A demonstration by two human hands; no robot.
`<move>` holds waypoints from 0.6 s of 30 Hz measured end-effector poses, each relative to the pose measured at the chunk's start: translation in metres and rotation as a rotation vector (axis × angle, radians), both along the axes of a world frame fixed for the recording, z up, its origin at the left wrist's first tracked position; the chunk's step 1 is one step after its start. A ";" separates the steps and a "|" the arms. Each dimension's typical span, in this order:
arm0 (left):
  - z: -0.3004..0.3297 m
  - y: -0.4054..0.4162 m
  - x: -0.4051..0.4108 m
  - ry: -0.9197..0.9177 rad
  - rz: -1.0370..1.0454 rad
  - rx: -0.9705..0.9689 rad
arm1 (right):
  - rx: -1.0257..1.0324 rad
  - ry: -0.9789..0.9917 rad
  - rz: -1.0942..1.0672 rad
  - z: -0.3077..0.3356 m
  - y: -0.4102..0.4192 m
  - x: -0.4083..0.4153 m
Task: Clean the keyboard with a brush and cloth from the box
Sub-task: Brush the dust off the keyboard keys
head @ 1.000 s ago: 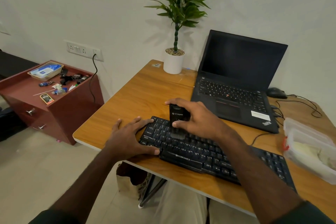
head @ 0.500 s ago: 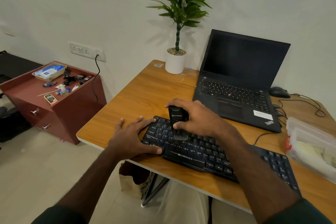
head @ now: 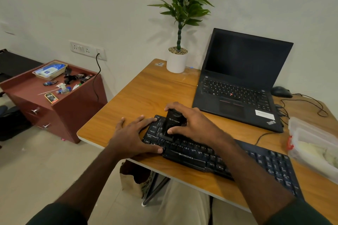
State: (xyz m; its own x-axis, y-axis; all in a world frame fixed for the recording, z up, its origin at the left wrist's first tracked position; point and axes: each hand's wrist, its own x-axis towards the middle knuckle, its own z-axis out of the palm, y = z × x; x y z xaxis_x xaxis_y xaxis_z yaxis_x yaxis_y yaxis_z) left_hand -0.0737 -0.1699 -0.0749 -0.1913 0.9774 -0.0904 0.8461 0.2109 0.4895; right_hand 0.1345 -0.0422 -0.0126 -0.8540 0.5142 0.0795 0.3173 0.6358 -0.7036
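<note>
right grip: right hand (head: 196, 126) curled round a short black plastic brush block (head: 172, 123) with pale lettering; thumb on its near side, fingers over the far side.
brush: stood upright, lower end down on the upper-left keys of a long black Zebronics keyboard (head: 210, 157).
left grip: left hand (head: 132, 136) lay flat, fingers straight and spread, holding nothing; fingertips on the keyboard's left end, thumb along its front edge, palm on the surface.
keyboard: lay slanted near the front edge of the orange-brown wooden surface (head: 146, 93), its right end running under the right forearm.
box: clear plastic lidded box (head: 314, 144) with a red latch sat at the surface's right side, just beside the keyboard's right end; pale cloth-like stuff inside, too blurred to confirm.
behind: open black ThinkPad laptop (head: 239, 82), screen dark; black mouse (head: 280, 91) to its right with a loose cable.
back edge: green plant in a white round pot (head: 177, 62).
left of surface: maroon drawer cabinet (head: 60, 107), small items scattered on top.
</note>
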 end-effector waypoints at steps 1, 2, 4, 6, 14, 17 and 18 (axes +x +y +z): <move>0.000 0.000 0.000 -0.002 0.000 -0.004 | 0.004 -0.051 0.025 0.005 0.005 0.004; 0.000 0.000 0.000 -0.002 0.000 -0.009 | 0.020 -0.102 0.050 0.011 0.010 0.009; 0.000 0.001 -0.001 0.001 0.004 -0.014 | 0.059 -0.206 0.084 0.020 0.020 0.015; -0.001 0.002 -0.002 0.005 0.003 -0.017 | 0.064 -0.246 0.081 0.024 0.024 0.019; -0.001 0.000 0.000 -0.009 0.004 0.023 | 0.102 0.053 -0.048 0.002 -0.007 -0.006; -0.002 0.000 0.000 -0.013 0.001 0.021 | 0.101 0.095 -0.037 0.001 -0.008 -0.014; -0.002 0.000 0.000 -0.014 -0.001 0.020 | 0.108 0.066 -0.015 0.002 -0.008 -0.012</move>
